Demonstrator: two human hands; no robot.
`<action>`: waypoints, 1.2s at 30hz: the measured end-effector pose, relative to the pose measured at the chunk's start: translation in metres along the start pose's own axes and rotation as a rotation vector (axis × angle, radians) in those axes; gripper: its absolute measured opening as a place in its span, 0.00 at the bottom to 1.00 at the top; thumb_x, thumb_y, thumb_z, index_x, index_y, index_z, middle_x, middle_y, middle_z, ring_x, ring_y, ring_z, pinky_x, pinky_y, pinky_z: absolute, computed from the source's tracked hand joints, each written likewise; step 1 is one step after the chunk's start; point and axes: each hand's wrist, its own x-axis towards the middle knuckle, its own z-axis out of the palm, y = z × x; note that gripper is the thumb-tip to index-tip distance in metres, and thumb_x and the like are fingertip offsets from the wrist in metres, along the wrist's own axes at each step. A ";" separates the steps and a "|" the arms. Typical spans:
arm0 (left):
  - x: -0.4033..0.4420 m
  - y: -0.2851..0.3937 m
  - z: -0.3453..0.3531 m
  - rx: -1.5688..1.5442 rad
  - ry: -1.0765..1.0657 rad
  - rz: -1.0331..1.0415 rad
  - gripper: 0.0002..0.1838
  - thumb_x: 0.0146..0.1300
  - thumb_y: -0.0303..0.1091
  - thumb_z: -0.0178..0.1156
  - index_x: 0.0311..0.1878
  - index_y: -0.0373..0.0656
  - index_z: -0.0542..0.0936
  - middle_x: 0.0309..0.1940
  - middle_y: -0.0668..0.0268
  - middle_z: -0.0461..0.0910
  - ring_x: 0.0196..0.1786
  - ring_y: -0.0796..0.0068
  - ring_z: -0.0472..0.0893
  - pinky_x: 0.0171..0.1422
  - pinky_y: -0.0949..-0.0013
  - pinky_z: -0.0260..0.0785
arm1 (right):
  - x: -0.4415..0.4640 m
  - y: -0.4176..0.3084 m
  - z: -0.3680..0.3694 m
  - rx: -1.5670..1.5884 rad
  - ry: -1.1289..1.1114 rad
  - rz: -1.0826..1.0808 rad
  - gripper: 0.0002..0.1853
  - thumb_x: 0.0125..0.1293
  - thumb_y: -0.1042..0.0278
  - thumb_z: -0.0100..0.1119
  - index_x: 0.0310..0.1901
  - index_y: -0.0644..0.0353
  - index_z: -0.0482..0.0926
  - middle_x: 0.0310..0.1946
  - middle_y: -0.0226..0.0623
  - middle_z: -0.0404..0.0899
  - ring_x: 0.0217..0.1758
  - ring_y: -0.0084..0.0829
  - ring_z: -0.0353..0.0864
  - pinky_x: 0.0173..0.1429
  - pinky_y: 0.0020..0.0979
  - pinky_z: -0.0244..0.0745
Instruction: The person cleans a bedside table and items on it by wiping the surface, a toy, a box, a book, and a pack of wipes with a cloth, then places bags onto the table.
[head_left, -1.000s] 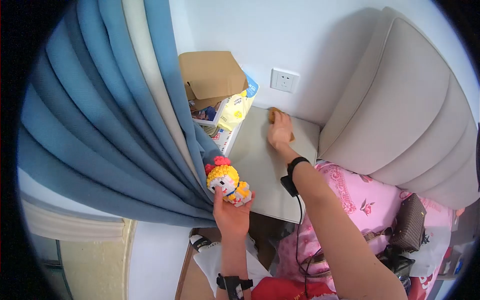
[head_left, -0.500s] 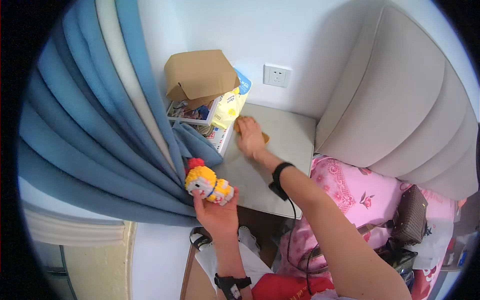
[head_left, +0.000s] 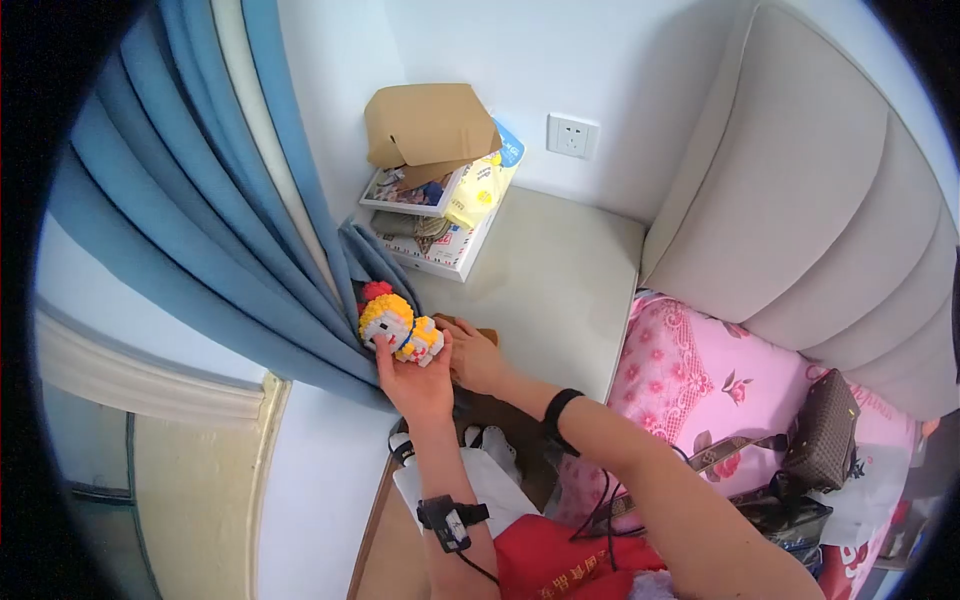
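A toy figure of small yellow and white building blocks [head_left: 402, 332], with a red top and a blue band at its neck, rests tilted in my left hand [head_left: 420, 388]. The fingers and thumb of that hand curl around its lower side. My right hand [head_left: 478, 362] is just to the right of the figure, at the front left of the pale bedside table [head_left: 560, 270]. Under its fingers is a brown cloth [head_left: 487, 335], mostly covered by the hand and pressed on the tabletop.
At the table's back left, a cardboard box [head_left: 430, 125] tops a stack with a framed picture, a yellow packet [head_left: 485, 195] and a white box [head_left: 440, 262]. A blue curtain [head_left: 250, 200] hangs at left. The padded headboard [head_left: 800, 190] and pink bedding [head_left: 670, 370] are at right.
My right hand has drawn the brown cloth from beside the stack toward the table's front edge, close to my left hand. My left hand still holds the figure. The view has shifted slightly.
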 end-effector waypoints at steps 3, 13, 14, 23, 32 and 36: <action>0.001 0.000 -0.006 0.042 0.017 0.031 0.27 0.66 0.51 0.61 0.65 0.51 0.70 0.60 0.66 0.75 0.58 0.63 0.75 0.62 0.46 0.66 | -0.030 -0.004 -0.034 -0.141 -0.149 -0.044 0.28 0.57 0.70 0.56 0.63 0.50 0.74 0.68 0.38 0.67 0.76 0.43 0.57 0.78 0.47 0.52; 0.011 0.009 -0.020 0.305 0.363 0.386 0.31 0.60 0.48 0.69 0.64 0.53 0.68 0.58 0.66 0.74 0.55 0.68 0.75 0.55 0.59 0.66 | -0.162 0.023 -0.129 -0.172 0.018 0.463 0.27 0.65 0.68 0.59 0.66 0.56 0.69 0.70 0.50 0.61 0.76 0.54 0.54 0.78 0.51 0.49; 0.006 0.008 -0.013 0.322 0.429 0.435 0.33 0.59 0.48 0.70 0.64 0.53 0.68 0.58 0.66 0.74 0.54 0.69 0.76 0.55 0.59 0.66 | -0.158 0.031 -0.123 -0.268 0.081 0.527 0.27 0.65 0.67 0.59 0.66 0.56 0.68 0.70 0.51 0.60 0.76 0.55 0.53 0.78 0.52 0.49; -0.006 0.038 -0.008 0.377 0.716 0.771 0.33 0.58 0.39 0.73 0.62 0.45 0.67 0.57 0.63 0.74 0.54 0.69 0.78 0.54 0.68 0.70 | -0.024 0.017 -0.021 -0.357 0.260 0.503 0.31 0.63 0.66 0.61 0.66 0.64 0.64 0.67 0.57 0.61 0.73 0.56 0.56 0.75 0.52 0.52; -0.004 0.049 -0.003 0.405 0.733 0.740 0.33 0.59 0.42 0.72 0.62 0.49 0.65 0.56 0.66 0.74 0.52 0.74 0.76 0.49 0.68 0.65 | 0.038 0.006 0.024 -0.353 0.263 0.443 0.29 0.59 0.72 0.58 0.62 0.73 0.67 0.58 0.53 0.67 0.65 0.51 0.64 0.69 0.46 0.62; -0.004 0.043 -0.004 0.416 0.712 0.685 0.38 0.55 0.47 0.74 0.62 0.49 0.62 0.54 0.64 0.73 0.51 0.70 0.76 0.51 0.65 0.66 | 0.046 0.011 0.028 -0.390 0.214 0.364 0.28 0.60 0.72 0.58 0.62 0.73 0.68 0.58 0.54 0.67 0.66 0.52 0.63 0.70 0.44 0.62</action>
